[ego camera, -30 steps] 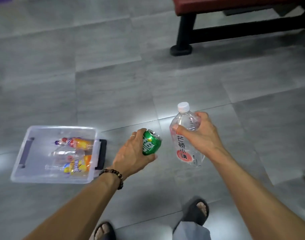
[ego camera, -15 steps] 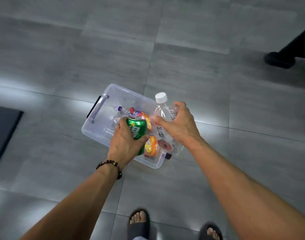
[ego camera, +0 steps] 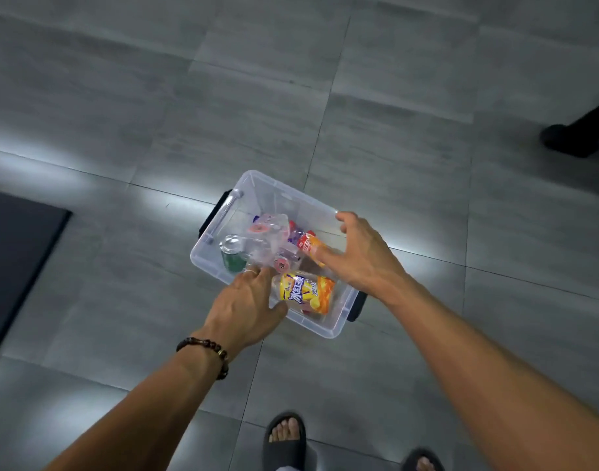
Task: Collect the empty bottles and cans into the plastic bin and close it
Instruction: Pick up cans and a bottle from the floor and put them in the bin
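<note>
A clear plastic bin (ego camera: 257, 185) with black side handles sits on the grey tiled floor, without a lid. Inside lie the green can (ego camera: 233, 256), the clear water bottle (ego camera: 269, 234), a bottle with a yellow and orange label (ego camera: 306, 294) and a red and orange labelled bottle (ego camera: 308, 246). My left hand (ego camera: 247, 307) hovers over the bin's near rim, fingers apart, holding nothing. My right hand (ego camera: 362, 253) is spread open above the bin's right side, also empty.
A dark mat (ego camera: 16, 253) lies on the floor at the left edge. A black furniture foot (ego camera: 573, 139) stands at the upper right. My feet in black sandals (ego camera: 284, 440) are at the bottom. No bin lid is in view.
Both hands have let go: the green can and the water bottle now lie inside the bin. The hands are open above it, and the view has moved closer over the bin.
</note>
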